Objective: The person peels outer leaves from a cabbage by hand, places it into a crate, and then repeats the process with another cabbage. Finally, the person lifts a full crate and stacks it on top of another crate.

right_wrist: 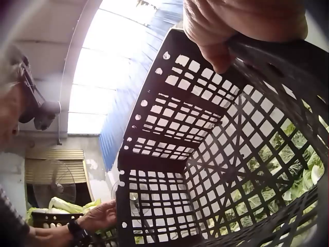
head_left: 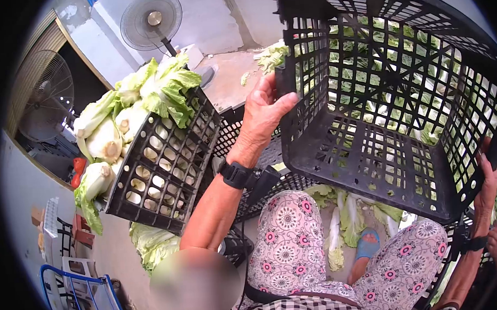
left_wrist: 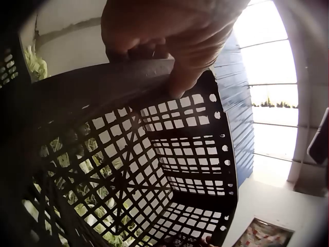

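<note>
A black plastic crate [head_left: 379, 155] with latticed walls is held up tilted, its mouth facing me, and no vegetables show inside it. My left hand [head_left: 262, 113] grips its left rim; in the left wrist view the thumb [left_wrist: 185, 77] hooks over the edge. On the opposite side, my right hand [head_left: 486, 183] holds the right rim, with its thumb [right_wrist: 218, 56] over the edge in the right wrist view. Through the lattice, many leafy cabbages [right_wrist: 288, 159] show beyond the crate. Left of my left forearm stands a second black crate [head_left: 163, 170], heaped with long pale-green cabbages [head_left: 106, 139].
Loose leaves [head_left: 346, 223] lie on the floor between my knees, beside a blue sandal [head_left: 368, 244]. Another black crate [head_left: 233, 130] sits behind my left forearm. A standing fan [head_left: 153, 20] is near the back wall, a blue-framed cart [head_left: 85, 289] at lower left.
</note>
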